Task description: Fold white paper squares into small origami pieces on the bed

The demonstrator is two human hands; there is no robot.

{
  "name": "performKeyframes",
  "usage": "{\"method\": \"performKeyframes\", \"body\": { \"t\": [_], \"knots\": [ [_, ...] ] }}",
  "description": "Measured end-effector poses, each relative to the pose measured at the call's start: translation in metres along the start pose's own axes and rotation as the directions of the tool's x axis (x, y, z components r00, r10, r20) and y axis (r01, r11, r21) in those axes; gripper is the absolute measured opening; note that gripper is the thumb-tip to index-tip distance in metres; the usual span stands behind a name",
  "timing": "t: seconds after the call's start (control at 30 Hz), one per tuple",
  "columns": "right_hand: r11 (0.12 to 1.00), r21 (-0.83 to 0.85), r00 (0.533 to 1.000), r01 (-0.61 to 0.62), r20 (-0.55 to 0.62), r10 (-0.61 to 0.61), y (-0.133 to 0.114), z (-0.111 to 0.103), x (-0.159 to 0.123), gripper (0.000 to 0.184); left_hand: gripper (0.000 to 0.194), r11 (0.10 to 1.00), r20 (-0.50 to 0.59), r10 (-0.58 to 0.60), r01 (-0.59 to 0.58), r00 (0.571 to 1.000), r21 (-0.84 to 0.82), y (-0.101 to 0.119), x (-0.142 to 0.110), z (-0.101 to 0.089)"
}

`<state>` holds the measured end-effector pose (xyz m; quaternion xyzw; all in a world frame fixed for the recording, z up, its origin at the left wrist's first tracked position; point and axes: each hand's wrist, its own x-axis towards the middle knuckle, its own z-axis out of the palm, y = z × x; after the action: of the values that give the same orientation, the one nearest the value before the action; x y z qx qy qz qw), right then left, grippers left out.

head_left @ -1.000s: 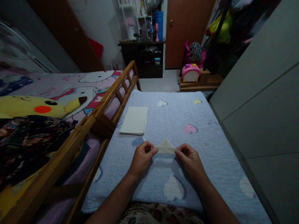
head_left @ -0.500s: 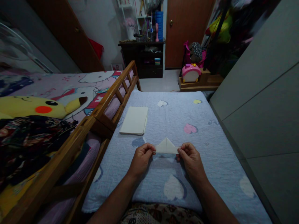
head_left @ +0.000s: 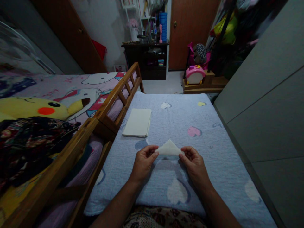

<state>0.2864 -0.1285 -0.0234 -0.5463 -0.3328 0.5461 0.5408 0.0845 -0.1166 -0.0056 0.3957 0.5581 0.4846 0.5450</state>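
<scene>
Between my two hands is a white paper folded into a triangle (head_left: 169,148), held a little above the quilt with its point up. My left hand (head_left: 143,161) pinches its left corner, and my right hand (head_left: 194,162) pinches its right corner. The fingers hide the tips of both corners. The paper and hands are over a pale blue quilted bedcover (head_left: 171,120) printed with hearts. To the upper left of the hands, a flat stack of cream paper sheets (head_left: 137,123) lies on the cover, apart from both hands.
A wooden bed rail (head_left: 111,107) runs along the left side, beyond it a bed with a yellow plush toy (head_left: 30,109) and dark patterned cloth. Grey wardrobe panels (head_left: 263,107) stand on the right. A dark cabinet (head_left: 144,60) and brown door (head_left: 192,34) are at the far end.
The paper triangle now looks wider and flatter, with my hands a little further apart and lower than a second ago. The stack of sheets has not moved.
</scene>
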Motion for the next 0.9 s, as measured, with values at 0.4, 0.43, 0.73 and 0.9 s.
{"method": "performKeyframes", "body": {
  "t": [0.4,0.43,0.73,0.9],
  "knots": [
    [0.999,-0.018,0.995,0.044,-0.087,-0.045,-0.006,0.007,-0.007,0.036,0.028,0.992,-0.015,0.017,-0.015,1.000,0.126,0.000,-0.004,0.003],
    [0.999,-0.004,0.995,0.041,-0.088,-0.041,-0.006,0.007,-0.007,0.036,0.028,0.992,-0.011,0.013,-0.012,1.000,0.127,0.001,-0.004,0.004],
    [0.998,0.055,0.997,-0.007,-0.070,0.011,-0.003,0.007,-0.009,0.034,0.020,0.994,0.037,0.005,-0.009,0.999,0.109,0.005,-0.005,0.009],
    [0.998,0.068,0.996,0.007,-0.088,-0.001,-0.005,0.009,-0.010,0.035,0.025,0.995,0.021,-0.005,0.003,1.000,0.104,0.003,-0.005,0.011]
  ]
}}
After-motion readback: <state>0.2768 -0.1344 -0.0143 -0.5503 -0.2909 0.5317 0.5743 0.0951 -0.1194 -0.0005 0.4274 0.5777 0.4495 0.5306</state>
